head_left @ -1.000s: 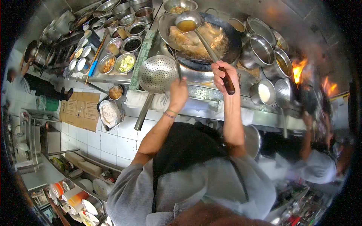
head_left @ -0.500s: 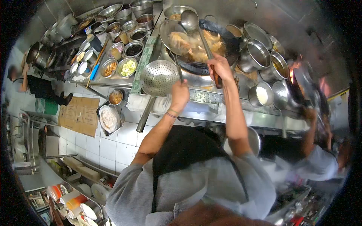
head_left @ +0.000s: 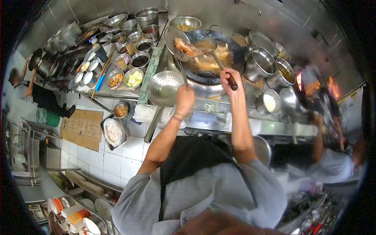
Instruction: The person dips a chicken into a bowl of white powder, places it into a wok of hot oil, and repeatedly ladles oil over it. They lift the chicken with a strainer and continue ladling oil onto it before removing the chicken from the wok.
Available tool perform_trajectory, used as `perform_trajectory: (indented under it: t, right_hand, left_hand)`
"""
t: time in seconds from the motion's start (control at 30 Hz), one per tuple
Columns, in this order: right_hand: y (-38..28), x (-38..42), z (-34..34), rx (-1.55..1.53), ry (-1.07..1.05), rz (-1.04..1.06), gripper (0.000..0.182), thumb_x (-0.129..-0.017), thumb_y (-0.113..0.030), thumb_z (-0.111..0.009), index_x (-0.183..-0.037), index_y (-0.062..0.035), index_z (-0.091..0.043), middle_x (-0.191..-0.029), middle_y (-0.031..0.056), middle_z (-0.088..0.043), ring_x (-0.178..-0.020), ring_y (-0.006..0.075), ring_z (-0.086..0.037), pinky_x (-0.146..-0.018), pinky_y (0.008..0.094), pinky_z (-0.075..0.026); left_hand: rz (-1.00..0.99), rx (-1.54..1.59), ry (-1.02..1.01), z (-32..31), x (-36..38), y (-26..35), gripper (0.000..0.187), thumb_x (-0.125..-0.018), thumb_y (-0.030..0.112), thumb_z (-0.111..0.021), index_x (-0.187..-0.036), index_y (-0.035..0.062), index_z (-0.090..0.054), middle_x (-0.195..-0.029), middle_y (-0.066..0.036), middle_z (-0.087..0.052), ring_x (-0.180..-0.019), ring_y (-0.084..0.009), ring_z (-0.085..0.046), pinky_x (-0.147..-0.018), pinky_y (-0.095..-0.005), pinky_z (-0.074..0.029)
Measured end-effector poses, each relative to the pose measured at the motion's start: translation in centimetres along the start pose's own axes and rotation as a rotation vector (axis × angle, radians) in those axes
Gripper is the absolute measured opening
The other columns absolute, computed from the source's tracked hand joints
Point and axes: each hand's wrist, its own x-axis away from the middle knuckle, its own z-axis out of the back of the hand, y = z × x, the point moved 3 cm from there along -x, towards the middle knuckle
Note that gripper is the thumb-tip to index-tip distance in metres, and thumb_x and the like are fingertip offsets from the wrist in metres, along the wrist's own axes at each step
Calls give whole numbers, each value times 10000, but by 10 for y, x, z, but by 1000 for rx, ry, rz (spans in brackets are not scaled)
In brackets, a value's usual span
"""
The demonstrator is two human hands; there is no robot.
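My left hand [head_left: 185, 98] is closed round the thin handle of a round skimmer [head_left: 169, 38], held over the left rim of the wok [head_left: 239, 55]. Browned fried pieces [head_left: 184, 47] lie on the skimmer's right side. My right hand [head_left: 232, 80] grips the dark wooden handle of a ladle [head_left: 219, 61], whose bowl is down in the wok beside the skimmer. More pale golden food [head_left: 221, 58] sits in the wok, partly blurred. Left of my left hand, a large perforated strainer [head_left: 161, 86] rests on the counter edge, its handle sticking out towards me.
Bowls of ingredients, including chopped green pieces [head_left: 134, 78], crowd the left counter. Metal pots [head_left: 259, 62] stand right of the wok. A person [head_left: 333, 160] works near flames at the right; another person [head_left: 33, 88] stands far left. A tray [head_left: 114, 132] is lower left.
The ladle has come down from above the wok's far edge into the wok. My right hand has moved slightly right and down. Browned pieces now show clearly on the skimmer.
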Motion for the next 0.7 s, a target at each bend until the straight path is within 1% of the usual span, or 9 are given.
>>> perform_trajectory:
  t: [0.07,0.13,0.2,0.27,0.37,0.4,0.5,0.6,0.7]
  right_hand:
    - [1,10,1,10,-60,10,155,-953,-125,-464,-822,-42,-454,-596,15,-471,-420,113,-457,-351,247,-395]
    - [-1,19,0,-3,-69,25,157,-950,-127,-471,-819,-41,-455,-598,18,-474,-414,116,-447,-352,251,-392]
    - [-3,21,4,-24,-126,5,156,-941,-126,-483,-812,-40,-461,-575,16,-465,-407,125,-438,-350,260,-386]
    - [-2,24,8,-42,-148,16,160,-937,-127,-491,-804,-41,-465,-570,17,-464,-406,130,-437,-347,263,-382]
    - [-1,33,10,-9,-118,15,165,-934,-129,-495,-795,-44,-470,-565,19,-464,-404,136,-436,-348,264,-382]
    - [-2,34,10,13,-102,13,166,-933,-130,-495,-793,-45,-471,-564,19,-464,-403,138,-436,-348,265,-383]
    - [2,38,14,26,-95,21,143,-924,-112,-504,-798,-52,-474,-557,18,-463,-395,135,-434,-338,270,-380]
    - [8,40,16,173,-31,146,87,-909,-90,-518,-837,-49,-491,-556,21,-480,-392,133,-447,-328,278,-377]
    - [16,50,3,434,4,236,38,-890,-66,-534,-908,-38,-515,-578,28,-506,-403,124,-469,-322,281,-374]
  left_hand:
    - [9,-26,-7,-5,-12,-11,297,-917,158,-501,-826,-106,-604,-808,-334,-612,-827,-503,-588,-736,-505,-455]
    - [14,-41,-10,-10,-21,-22,301,-920,169,-505,-844,-103,-609,-797,-332,-613,-789,-491,-600,-717,-499,-463]
    - [54,13,-38,-6,-21,-11,266,-929,181,-515,-829,-56,-583,-709,-219,-565,-641,-361,-552,-583,-437,-421]
    - [140,135,-92,-1,-14,3,224,-941,185,-526,-776,34,-525,-564,-1,-467,-419,-126,-433,-355,-323,-324]
    - [219,287,-160,16,1,34,220,-933,193,-539,-763,54,-525,-570,14,-457,-417,-111,-407,-352,-300,-302]
    - [285,349,-179,18,4,35,210,-926,198,-551,-757,76,-528,-572,25,-450,-416,-97,-392,-357,-280,-288]
    - [301,437,-209,23,8,39,223,-923,204,-557,-734,91,-521,-565,27,-445,-415,-92,-389,-361,-272,-292]
    - [305,401,-233,26,8,32,233,-924,212,-564,-726,99,-515,-562,28,-445,-415,-94,-394,-366,-274,-305]
    - [209,88,-148,16,-3,7,316,-923,224,-536,-770,-45,-599,-618,-144,-587,-523,-258,-553,-527,-425,-427]
